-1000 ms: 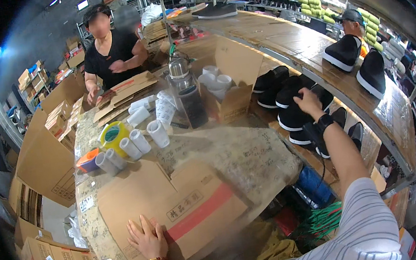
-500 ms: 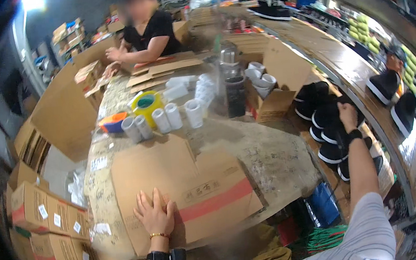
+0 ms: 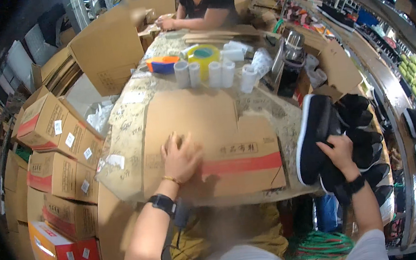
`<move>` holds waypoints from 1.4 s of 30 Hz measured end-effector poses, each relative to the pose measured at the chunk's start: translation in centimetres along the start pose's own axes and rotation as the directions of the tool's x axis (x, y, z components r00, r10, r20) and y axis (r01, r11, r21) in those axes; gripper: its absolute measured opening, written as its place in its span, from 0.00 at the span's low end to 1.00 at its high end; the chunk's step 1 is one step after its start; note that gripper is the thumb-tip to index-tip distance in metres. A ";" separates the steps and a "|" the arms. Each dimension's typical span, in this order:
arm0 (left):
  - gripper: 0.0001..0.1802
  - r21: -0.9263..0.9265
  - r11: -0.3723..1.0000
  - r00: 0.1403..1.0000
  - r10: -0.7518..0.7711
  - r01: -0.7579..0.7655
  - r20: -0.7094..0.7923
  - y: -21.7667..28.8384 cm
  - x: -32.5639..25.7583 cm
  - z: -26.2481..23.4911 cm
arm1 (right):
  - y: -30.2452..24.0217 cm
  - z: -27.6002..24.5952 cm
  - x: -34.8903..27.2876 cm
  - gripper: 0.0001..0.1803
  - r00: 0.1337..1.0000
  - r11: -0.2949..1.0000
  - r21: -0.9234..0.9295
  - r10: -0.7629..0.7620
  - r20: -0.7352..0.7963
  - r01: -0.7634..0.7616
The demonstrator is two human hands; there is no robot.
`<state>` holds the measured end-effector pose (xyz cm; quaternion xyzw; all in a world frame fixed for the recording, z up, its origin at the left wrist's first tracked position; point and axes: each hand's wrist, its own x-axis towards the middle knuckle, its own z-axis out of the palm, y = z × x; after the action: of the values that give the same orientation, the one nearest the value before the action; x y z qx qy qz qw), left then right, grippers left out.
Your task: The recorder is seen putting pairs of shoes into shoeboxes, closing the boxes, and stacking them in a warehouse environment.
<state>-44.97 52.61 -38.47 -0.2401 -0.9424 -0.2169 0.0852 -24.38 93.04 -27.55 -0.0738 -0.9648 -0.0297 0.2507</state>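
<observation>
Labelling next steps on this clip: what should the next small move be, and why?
Probably the right hand should ease the black shoe leftward: it grips that shoe just right of the flat cardboard, while the left hand, blurred, is at the cardboard with no shoe in its fingers.

Before you, at the frame's centre, one flat brown cardboard carton (image 3: 218, 134) lies on the beige tabletop (image 3: 127, 180). Behind it, at upper centre, stand small white cylindrical rolls (image 3: 215, 74), and behind these, the round yellow tape roll (image 3: 203, 55). The brown rectangular cardboard boxes (image 3: 61, 169) are stacked on the frame's left side; black, white-soled shoes (image 3: 365, 140) are piled on its right.
</observation>
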 end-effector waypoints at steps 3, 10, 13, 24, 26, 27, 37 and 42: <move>0.29 -0.415 0.906 0.984 0.002 -0.077 -0.177 -3.5 -1.5 -1.0 | -1.2 3.1 1.0 0.18 0.987 0.998 -0.047 0.048 0.154 -0.041; 0.38 -0.551 0.834 0.967 -0.164 0.032 -0.193 -11.5 -8.7 -4.9 | -6.1 3.5 0.6 0.09 0.960 0.948 0.207 -0.206 -0.188 0.244; 0.40 -0.474 0.870 0.964 -0.227 0.136 -0.139 -12.0 -8.6 -2.3 | -10.3 4.5 -3.7 0.09 0.868 0.708 0.530 -0.481 -0.122 0.467; 0.35 -0.317 0.936 0.972 -0.202 0.156 -0.119 -12.7 -8.5 -0.6 | -22.3 7.7 -13.9 0.09 0.425 0.322 0.878 -0.892 0.156 0.354; 0.34 -0.331 0.929 0.967 -0.219 0.164 -0.134 -12.4 -8.3 -0.5 | -22.6 7.6 -13.2 0.09 0.433 0.327 0.866 -0.889 0.148 0.377; 0.34 -0.332 0.931 0.968 -0.209 0.153 -0.140 -12.5 -8.4 -0.5 | -22.6 7.6 -12.6 0.09 0.439 0.333 0.855 -0.887 0.142 0.397; 0.40 -0.405 0.914 0.989 -0.084 0.029 -0.119 -12.0 -9.1 -1.1 | -14.6 9.2 -6.7 0.22 0.997 0.841 0.537 0.076 -0.007 -0.061; 0.37 -0.381 0.912 0.947 -0.242 0.148 -0.211 -9.2 -8.4 -1.2 | -14.7 9.6 -5.5 0.30 0.995 0.857 0.505 0.089 0.051 -0.102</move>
<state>-42.11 41.36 -43.03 -0.1257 -0.8870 -0.4225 0.1374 -26.50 78.74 -38.91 -0.0533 -0.9370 0.2381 0.2501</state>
